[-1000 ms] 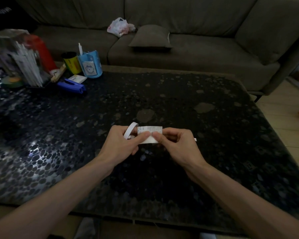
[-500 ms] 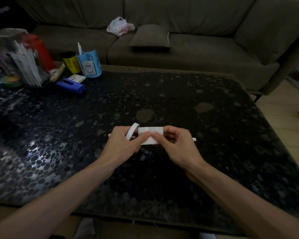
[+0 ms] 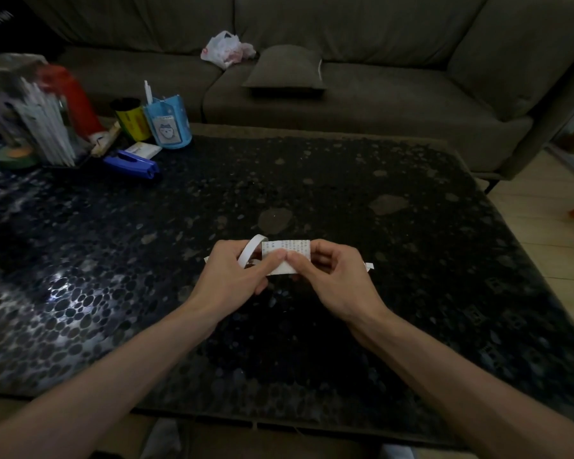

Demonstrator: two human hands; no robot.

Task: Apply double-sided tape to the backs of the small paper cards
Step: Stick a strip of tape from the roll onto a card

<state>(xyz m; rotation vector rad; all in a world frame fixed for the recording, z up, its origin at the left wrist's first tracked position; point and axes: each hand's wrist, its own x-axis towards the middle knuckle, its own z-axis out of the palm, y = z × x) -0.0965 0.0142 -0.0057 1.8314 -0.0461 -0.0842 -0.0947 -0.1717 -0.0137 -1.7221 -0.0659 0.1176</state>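
A small white paper card with printed text is held over the middle of the dark table. My left hand pinches its left part, with a white roll of double-sided tape looped by the fingers. My right hand pinches the card's right part, thumb meeting the left thumb on the card. White paper ends stick out past both hands, one at the left and one at the right.
A black pebble-pattern table fills the view. At its far left stand a blue stapler, a blue holder, a yellow can, a red bottle and a tape roll. A grey sofa lies behind.
Both hands stay together on the card with only slight shifts. A paper end now shows to the left of my left hand.
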